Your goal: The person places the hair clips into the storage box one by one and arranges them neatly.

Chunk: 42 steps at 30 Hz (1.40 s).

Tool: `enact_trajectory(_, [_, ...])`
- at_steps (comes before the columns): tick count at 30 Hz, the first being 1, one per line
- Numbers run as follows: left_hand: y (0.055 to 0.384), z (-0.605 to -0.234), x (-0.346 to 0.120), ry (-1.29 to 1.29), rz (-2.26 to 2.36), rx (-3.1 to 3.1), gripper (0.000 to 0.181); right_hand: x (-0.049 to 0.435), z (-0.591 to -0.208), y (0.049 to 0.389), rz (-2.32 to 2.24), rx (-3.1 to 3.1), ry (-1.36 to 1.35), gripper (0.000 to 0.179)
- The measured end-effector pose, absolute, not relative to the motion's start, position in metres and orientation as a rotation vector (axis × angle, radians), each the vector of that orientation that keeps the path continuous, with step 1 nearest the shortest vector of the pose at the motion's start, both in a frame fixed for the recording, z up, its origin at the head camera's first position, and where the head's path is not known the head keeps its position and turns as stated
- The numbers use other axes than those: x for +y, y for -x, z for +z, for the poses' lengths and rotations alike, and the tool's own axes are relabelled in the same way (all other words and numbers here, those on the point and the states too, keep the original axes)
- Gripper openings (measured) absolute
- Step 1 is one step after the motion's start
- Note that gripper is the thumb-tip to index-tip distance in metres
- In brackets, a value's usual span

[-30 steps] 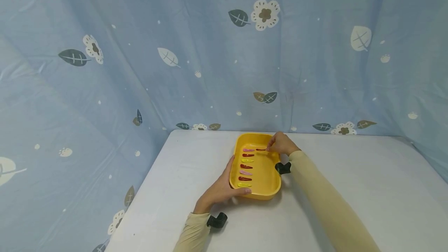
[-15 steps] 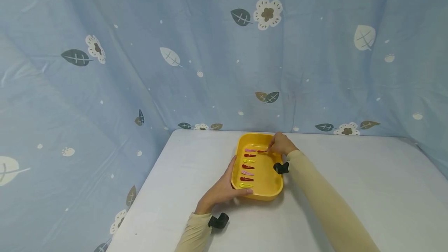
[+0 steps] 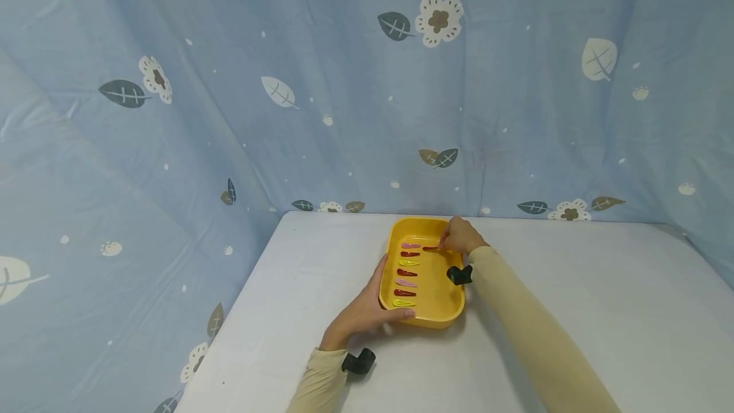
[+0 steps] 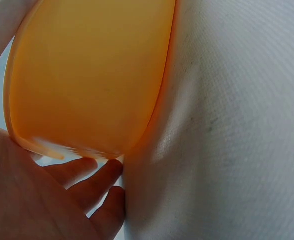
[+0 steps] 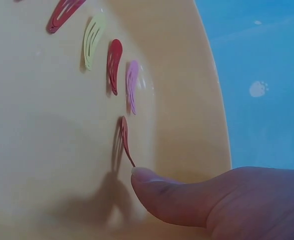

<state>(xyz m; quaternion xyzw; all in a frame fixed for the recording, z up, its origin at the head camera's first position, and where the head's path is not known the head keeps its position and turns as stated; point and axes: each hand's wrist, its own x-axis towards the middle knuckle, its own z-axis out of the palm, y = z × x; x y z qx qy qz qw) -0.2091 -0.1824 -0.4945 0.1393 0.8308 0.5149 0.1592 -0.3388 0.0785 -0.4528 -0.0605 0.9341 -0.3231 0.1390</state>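
Observation:
In the head view, a yellow tray (image 3: pixel 438 301) holds a column of snap hair clips along its left side. A pink hair clip (image 5: pixel 132 87) lies at the far end of that column. My right hand (image 3: pixel 460 236) reaches over the tray's far right side and pinches one end of a red hair clip (image 5: pixel 125 135). In the right wrist view this clip stands edge-on above the tray floor, its shadow beside it. My left hand (image 3: pixel 364 304) grips the tray's near left corner, thumb at the near rim and fingers along the left wall.
Red, yellow and pink clips, such as the yellow hair clip (image 3: pixel 404 303) nearest me, lie spaced apart in the column. The tray stands on a white table (image 3: pixel 573 298) near its back edge. A blue patterned curtain (image 3: pixel 344 81) hangs behind and at the left.
The red clip in my right hand has come slightly nearer to me relative to the column. My left hand keeps its grip on the tray. The head view has shifted a little.

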Motion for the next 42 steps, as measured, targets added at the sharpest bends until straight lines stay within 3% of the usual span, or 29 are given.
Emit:
enact_trajectory(33, [0.209,-0.493,-0.177,-0.410,1.464,2.385,0.125,0.083,-0.449,0.336,-0.965,2.715,0.094,0.008])
enact_trajectory(42, [0.207,-0.495,-0.182,-0.413,1.479,2.370,0.125,0.084,-0.435,0.331,-1.038,2.736,0.146,0.016])
